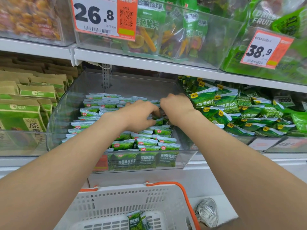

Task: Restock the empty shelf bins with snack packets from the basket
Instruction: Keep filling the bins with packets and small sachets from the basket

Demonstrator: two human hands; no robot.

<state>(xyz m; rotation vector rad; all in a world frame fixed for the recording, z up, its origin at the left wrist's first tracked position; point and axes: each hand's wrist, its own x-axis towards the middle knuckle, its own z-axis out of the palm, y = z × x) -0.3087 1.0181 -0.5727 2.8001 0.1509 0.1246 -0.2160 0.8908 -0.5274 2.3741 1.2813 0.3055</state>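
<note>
1. My left hand (138, 114) is reaching into the clear bin (54, 130); its fingers (153, 112) are curling down and pinching a snack packet (159, 120) that is sitting just under them.
2. My right hand (177, 107) is lying just beside the left hand, nearly touching it; its fingers are hiding behind the back of the hand, so I cannot tell whether they are gripping anything.
3. Stacked packets (147, 141) are filling the bin in tidy rows below and to the left of my fingers; they are standing on edge, green with white crimped tops.
4. The basket (116, 201) is sitting well below my fingers, between my forearms; it is white with an orange handle, and a few spare packets (137, 219) are lying in its bottom.
5. To the right of my fingers a loose heap of green pea bags (232, 112) is spilling across the neighbouring bin; to the left, brown paper packs (21, 113) are lining up.
6. Above my fingers a price tag (94, 15) is showing 26.8; beside it, dried fruit bags (149, 35) are leaning in an upper bin.
</note>
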